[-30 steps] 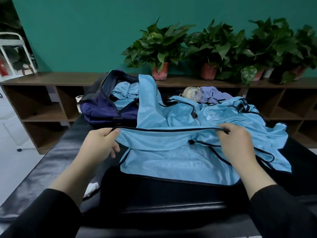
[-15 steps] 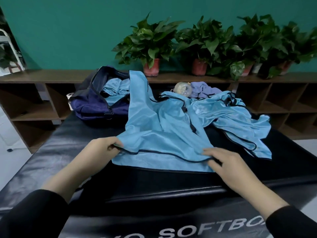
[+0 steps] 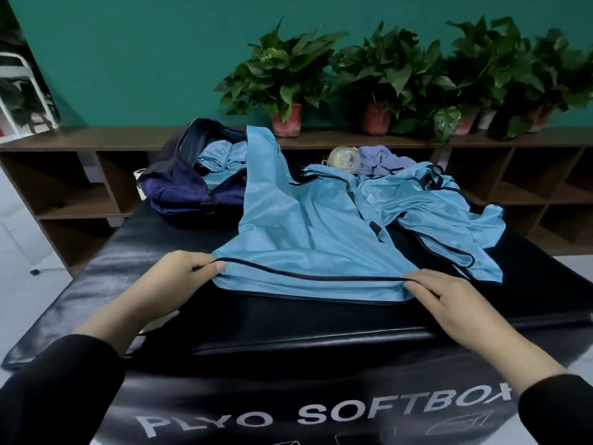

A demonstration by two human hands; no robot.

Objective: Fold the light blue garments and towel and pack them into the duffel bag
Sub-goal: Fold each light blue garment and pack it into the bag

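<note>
A light blue garment (image 3: 308,239) with dark trim lies spread on the black soft box (image 3: 288,326), one strap reaching up toward the bag. My left hand (image 3: 179,277) pinches its near left corner at the dark edge. My right hand (image 3: 446,300) pinches the near right corner. A second light blue garment (image 3: 449,216) lies crumpled to the right. The navy duffel bag (image 3: 192,184) stands open at the back left with light blue cloth (image 3: 221,159) inside. A lavender towel (image 3: 382,160) sits at the back.
A clear round bottle (image 3: 345,159) lies beside the towel. A brown shelf unit (image 3: 80,162) runs along the teal wall with several potted plants (image 3: 288,88) on top. A white scrap (image 3: 160,319) lies at the box's left edge.
Both hands have drawn the garment's dark-trimmed edge down toward me onto its lower layer, laying the fold flat near the box's front edge. The second garment stays at the right.
</note>
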